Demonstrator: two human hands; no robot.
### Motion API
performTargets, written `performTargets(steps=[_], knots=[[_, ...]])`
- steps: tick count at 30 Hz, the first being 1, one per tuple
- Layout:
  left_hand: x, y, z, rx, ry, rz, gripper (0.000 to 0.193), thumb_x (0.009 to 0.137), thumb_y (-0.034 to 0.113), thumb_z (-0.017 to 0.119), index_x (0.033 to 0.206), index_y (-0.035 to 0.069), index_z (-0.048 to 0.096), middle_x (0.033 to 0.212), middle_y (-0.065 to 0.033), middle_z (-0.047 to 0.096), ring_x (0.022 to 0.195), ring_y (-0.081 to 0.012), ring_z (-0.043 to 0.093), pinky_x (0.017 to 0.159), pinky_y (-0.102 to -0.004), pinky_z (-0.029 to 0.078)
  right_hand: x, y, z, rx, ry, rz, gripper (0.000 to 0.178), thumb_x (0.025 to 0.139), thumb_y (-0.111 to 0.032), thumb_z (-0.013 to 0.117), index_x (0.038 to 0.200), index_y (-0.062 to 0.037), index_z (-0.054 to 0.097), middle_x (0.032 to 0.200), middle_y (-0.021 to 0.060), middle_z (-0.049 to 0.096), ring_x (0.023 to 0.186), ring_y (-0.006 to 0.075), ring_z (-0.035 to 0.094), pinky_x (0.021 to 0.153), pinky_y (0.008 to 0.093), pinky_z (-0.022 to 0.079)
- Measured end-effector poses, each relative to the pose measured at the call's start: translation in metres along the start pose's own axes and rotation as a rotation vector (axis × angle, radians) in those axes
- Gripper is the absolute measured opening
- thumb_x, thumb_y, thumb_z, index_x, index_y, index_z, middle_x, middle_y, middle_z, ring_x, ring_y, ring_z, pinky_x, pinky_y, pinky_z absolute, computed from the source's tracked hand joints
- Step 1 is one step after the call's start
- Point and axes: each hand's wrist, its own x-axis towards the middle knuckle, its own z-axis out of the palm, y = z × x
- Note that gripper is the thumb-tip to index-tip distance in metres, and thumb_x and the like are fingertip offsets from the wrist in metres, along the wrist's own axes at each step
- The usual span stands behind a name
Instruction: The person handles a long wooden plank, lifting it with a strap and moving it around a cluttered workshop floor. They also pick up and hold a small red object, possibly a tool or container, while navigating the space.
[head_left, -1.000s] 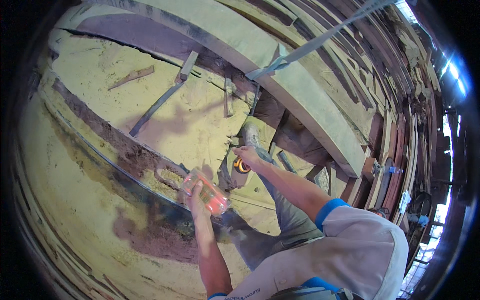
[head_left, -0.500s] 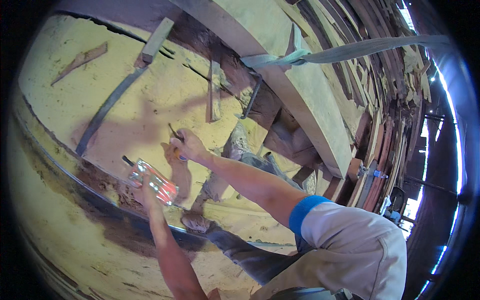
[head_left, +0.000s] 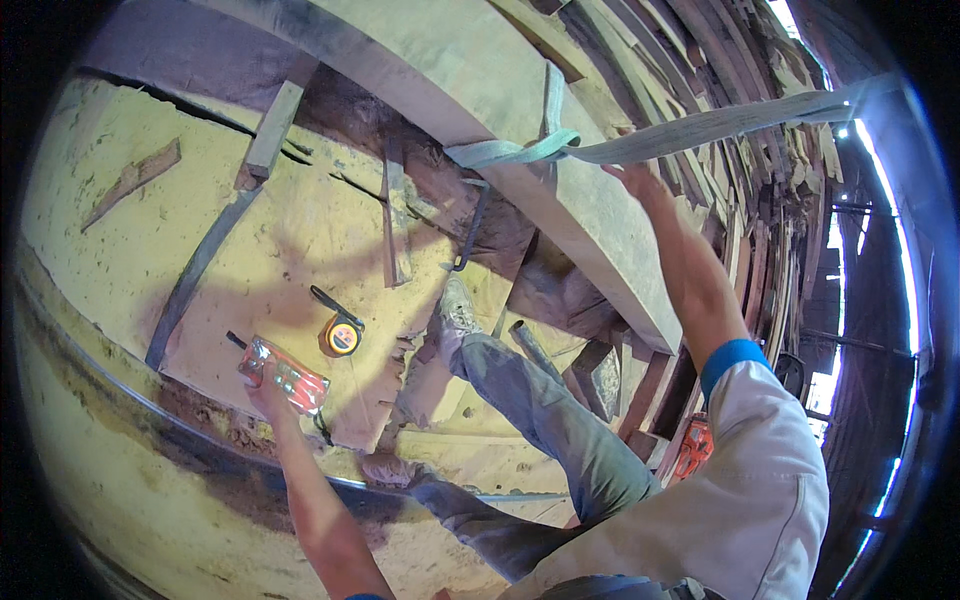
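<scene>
The left hand (head_left: 262, 398) grips a clear, red-filled oblong container (head_left: 288, 378), long axis slanting from upper left to lower right. Beside it lies a round orange-and-black tape measure (head_left: 341, 336), its black loop pointing upper left. The right hand (head_left: 637, 184), grip unclear, is near a grey fabric strap (head_left: 700, 126).

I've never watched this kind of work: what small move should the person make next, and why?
Perhaps grip the pale strap with the right hand: that hand looks close to it and empty, while the left hand holds the clear red container and the tape measure lies apart.
</scene>
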Motion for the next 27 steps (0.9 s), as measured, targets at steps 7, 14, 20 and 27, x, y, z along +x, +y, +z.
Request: performTargets(steps=[7, 14, 20, 27], knots=[[-0.004, 0.028, 0.006, 0.002, -0.187, 0.161, 0.042, 0.082, 0.010, 0.066, 0.122, 0.003, 0.054, 0.110, -0.0060, 0.060, 0.091, -0.0168, 0.060, 0.076, -0.0319, 0.050, 0.029, 0.032, 0.096, 0.003, -0.183, 0.230, 0.056, 0.087, -0.040, 0.064, 0.133, -0.0095, 0.051, 0.115, 0.0119, 0.060, 0.106, 0.0269, 0.060, 0.088, 0.0468, 0.049], [0.017, 0.067, 0.015, 0.249, -0.225, 0.106, 0.046, 0.084, 0.011, 0.066, 0.127, 0.003, 0.054, 0.119, -0.0072, 0.059, 0.105, -0.0193, 0.058, 0.092, -0.0325, 0.046, 0.018, -0.006, 0.188, 0.014, -0.140, 0.176, 0.033, 0.090, -0.022, 0.060, 0.115, -0.0008, 0.059, 0.097, 0.0125, 0.060, 0.081, 0.0243, 0.064, 0.064, 0.0366, 0.058], [0.034, 0.066, 0.016, 0.218, -0.287, 0.142, 0.054, 0.076, 0.006, 0.070, 0.127, 0.003, 0.052, 0.115, -0.0090, 0.059, 0.102, -0.0217, 0.059, 0.089, -0.0349, 0.048, -0.017, -0.024, 0.199, -0.277, -0.229, -0.048, 0.035, 0.086, -0.010, 0.066, 0.117, 0.0038, 0.059, 0.102, 0.0177, 0.064, 0.084, 0.0245, 0.067, 0.070, 0.0363, 0.057], [0.029, 0.073, 0.020, 0.183, -0.329, 0.079, 0.051, 0.077, 0.006, 0.066, 0.127, 0.006, 0.054, 0.114, -0.0062, 0.060, 0.102, -0.0206, 0.059, 0.090, -0.0345, 0.048, 0.021, 0.008, 0.134, 0.027, -0.290, -0.214, 0.048, 0.085, -0.029, 0.071, 0.117, 0.0034, 0.057, 0.087, 0.0161, 0.062, 0.076, 0.0235, 0.062, 0.065, 0.0381, 0.052]])
